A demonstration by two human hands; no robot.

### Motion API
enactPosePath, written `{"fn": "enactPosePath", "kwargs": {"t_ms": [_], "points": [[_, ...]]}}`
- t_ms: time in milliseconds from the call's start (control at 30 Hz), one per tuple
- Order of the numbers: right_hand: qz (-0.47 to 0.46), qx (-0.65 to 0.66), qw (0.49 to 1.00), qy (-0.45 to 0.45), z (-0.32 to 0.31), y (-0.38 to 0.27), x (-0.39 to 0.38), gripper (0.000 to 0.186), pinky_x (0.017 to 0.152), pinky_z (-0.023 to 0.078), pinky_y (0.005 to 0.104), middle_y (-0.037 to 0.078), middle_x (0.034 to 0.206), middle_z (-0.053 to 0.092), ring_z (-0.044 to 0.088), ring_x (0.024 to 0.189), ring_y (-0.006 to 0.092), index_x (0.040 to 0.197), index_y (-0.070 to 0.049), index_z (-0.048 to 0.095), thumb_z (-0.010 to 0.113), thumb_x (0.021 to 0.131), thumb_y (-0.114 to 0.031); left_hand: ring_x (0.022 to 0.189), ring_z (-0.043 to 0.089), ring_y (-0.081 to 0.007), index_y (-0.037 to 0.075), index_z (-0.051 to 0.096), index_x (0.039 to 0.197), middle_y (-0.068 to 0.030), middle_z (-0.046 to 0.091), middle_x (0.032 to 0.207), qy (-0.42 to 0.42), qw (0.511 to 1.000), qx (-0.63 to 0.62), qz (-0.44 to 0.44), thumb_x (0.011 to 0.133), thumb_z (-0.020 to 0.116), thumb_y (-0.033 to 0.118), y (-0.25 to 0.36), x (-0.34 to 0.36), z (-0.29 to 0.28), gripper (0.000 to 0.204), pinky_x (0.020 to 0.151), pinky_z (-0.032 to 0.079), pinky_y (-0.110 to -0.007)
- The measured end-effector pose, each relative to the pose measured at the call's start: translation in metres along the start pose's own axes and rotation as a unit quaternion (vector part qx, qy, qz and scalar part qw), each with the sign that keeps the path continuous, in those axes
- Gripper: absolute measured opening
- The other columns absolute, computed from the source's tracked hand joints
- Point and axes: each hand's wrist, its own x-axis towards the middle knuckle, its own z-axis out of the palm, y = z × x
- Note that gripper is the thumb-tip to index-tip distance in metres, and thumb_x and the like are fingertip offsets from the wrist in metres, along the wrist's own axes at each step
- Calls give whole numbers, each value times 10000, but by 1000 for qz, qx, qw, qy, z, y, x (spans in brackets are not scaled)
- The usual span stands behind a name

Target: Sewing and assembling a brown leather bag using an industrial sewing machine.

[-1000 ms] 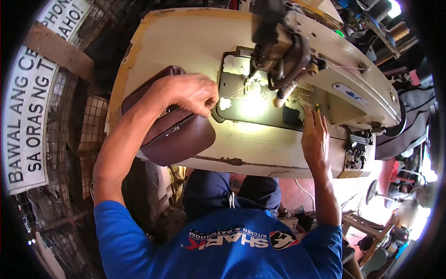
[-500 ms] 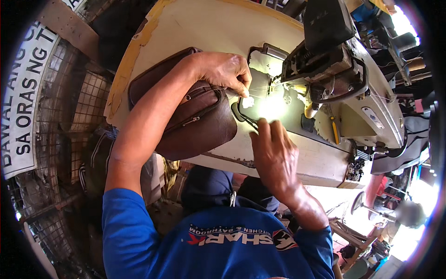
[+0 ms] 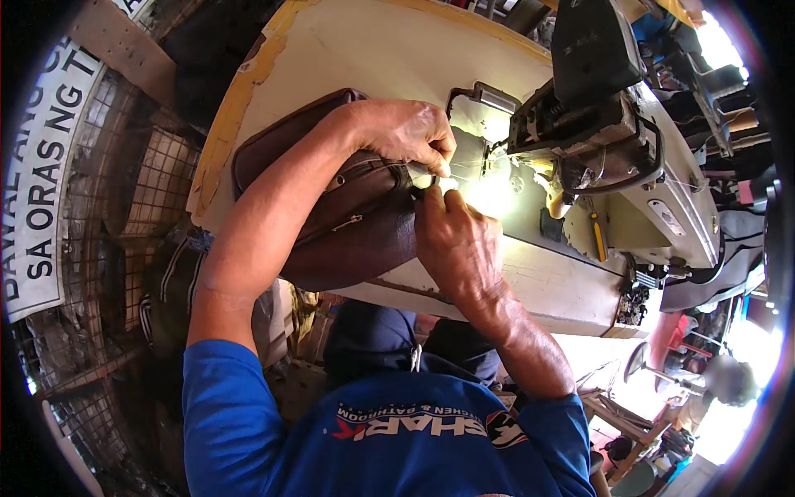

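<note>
A dark brown leather bag (image 3: 364,248) with zippers lies on the sewing machine table, under my left forearm. My left hand (image 3: 406,132) is closed in a pinch at the bag's right edge, where fine pale thread runs toward the needle area. Close below it, my right hand (image 3: 464,240) has its fingers closed on a thin dark thing, mostly hidden by the fingers, beside the bag. The fingertips of both hands nearly meet. A sewing machine (image 3: 580,132) stands just right of them, its bright lamp washing out detail around the needle.
A yellow-handled screwdriver (image 3: 597,236) lies at the machine's base. The pale worktable (image 3: 397,50) has a worn yellowish edge. To the left are a wire mesh panel (image 3: 157,190) and a white lettered sign (image 3: 50,199). A cluttered area fills the right side.
My right hand has moved left and up to the bag's edge, by my left fingertips. The dark thing it held in view is now mostly covered. My left hand has shifted slightly right.
</note>
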Motion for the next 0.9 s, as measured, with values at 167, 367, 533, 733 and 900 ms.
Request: {"fn": "enactPosePath", "kwargs": {"t_ms": [167,367,533,733,900], "points": [[148,31,984,96,-23,52,-78,174,522,533,398,125,828,654,667,642,294,1104,-90,614,666,963,-178,784,651,-283,-8,647,842,-150,636,790,-14,996,79,-48,916,676,231,11,1,4,252,732,493,-424],[308,-52,932,182,-24,147,-148,333,702,537,463,208,959,648,661,833,390,1249,14,598,655,975,-166,802,662,-361,44,609,918,-154,610,812,3,975,211,66,957,616,233,33,10,39,194,722,521,-478],[288,-64,935,197,-20,146,-141,387,757,532,469,199,1056,621,642,931,384,1299,-11,608,672,953,-173,761,674,-359,46,627,887,-161,641,762,59,961,264,56,927,630,157,25,8,43,118,672,523,-471],[300,-53,930,207,-20,144,-143,424,759,532,461,186,1075,621,639,944,374,1328,-33,609,692,936,-172,911,643,-289,113,650,921,-58,658,930,33,955,291,43,839,682,138,11,13,32,91,862,523,-372],[279,-23,931,234,-21,142,-140,418,869,506,467,190,1166,615,610,1030,375,1326,-40,618,685,924,-131,899,667,-255,108,686,973,-57,709,972,68,919,355,-155,812,734,177,2,27,-4,182,801,537,-384]]}}
